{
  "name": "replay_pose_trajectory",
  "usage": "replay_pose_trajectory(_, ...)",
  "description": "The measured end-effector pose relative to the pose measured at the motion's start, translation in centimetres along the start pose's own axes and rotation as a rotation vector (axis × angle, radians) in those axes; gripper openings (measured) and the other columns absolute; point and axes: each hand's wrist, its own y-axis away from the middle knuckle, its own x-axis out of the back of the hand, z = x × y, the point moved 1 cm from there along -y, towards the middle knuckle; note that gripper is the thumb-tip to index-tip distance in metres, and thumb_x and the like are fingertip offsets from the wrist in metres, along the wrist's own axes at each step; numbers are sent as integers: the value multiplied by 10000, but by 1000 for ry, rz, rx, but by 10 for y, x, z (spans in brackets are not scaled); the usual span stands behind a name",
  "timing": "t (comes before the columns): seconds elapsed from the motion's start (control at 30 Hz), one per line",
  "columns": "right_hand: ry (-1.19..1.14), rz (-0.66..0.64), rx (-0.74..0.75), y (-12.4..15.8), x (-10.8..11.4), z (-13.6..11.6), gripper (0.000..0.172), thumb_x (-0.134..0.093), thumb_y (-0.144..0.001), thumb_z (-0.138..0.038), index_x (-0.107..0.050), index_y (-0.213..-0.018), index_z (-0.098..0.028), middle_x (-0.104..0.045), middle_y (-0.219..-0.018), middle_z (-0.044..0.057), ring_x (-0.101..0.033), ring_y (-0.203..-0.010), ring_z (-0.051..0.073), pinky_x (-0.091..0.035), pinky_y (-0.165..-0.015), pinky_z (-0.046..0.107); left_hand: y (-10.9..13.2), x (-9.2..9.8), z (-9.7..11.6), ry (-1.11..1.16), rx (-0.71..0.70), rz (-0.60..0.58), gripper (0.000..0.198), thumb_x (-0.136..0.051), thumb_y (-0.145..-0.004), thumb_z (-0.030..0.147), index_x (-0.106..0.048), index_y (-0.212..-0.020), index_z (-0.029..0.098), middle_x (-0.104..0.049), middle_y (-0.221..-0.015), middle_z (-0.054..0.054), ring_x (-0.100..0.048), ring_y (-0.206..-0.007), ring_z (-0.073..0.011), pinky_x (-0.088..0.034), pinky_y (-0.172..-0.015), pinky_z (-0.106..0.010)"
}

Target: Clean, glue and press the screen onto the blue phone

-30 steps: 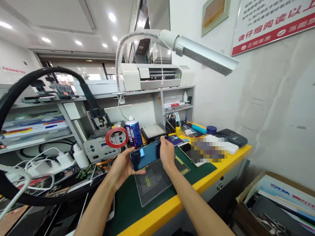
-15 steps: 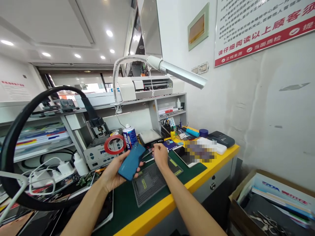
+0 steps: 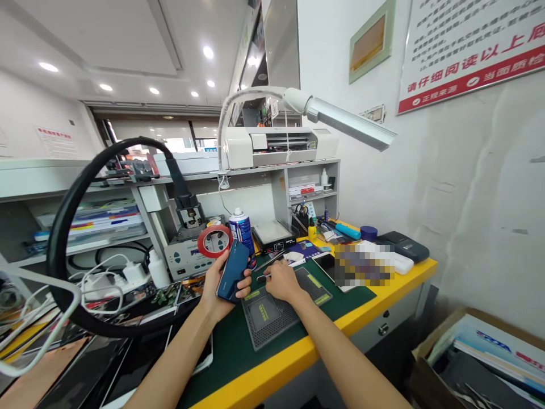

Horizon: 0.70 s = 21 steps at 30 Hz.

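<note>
Blue, glossy, flat rectangular phone (image 3: 234, 271): held tilted above the yellow-edged green tabletop (image 3: 293, 357); a drop could be caused by a loosened one-handed grip.
Left hand (image 3: 216, 291): closed around the phone, with fingers curled over its edge.
Right hand (image 3: 281, 282): fingers bent inward above the grey perforated rectangular mat (image 3: 279, 321); whether the small, dark, slim object (image 3: 261, 279) at the fingertips is gripped cannot be told.
Phone finish: could be scratched if that object were brushed against it.
Blue-and-white metal spray can (image 3: 241, 227): could be toppled if the phone were swung backward.
</note>
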Motion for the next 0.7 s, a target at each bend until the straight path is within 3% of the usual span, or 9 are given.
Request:
replay_pose_trajectory(0.2,59,-55,36,-6,0,0,274,-612,-971,-337,-632,-1184,-167,-623,-1243,95,-616,-1108,247,-515,-948,474,8,8,3,64,-84,47,361,-479,-958,465,-561,-1044,124,-546,-763,-51,-461,-527,-121,-442,-426,-243)
replay_pose_trajectory(0.47,58,-191,158,-18,16,-4,268,-615,-970,-339,-635,-1176,-169,-638,-1213,85,-639,-1055,232,-539,-909,444,6,8,-5,70,-74,117,274,-483,-952,438,-523,-968,167,-543,-728,-42,-454,-497,-125,-394,-388,-233)
replay_pose_trajectory(0.7,34,-254,117,-28,26,10,271,-630,-961,-331,-636,-1171,-160,-645,-1190,81,-652,-1010,221,-562,-857,414,2,6,-15,45,-38,198,301,-514,-930,452,-512,-921,152,-554,-713,-52,-432,-465,-116,-364,-350,-233)
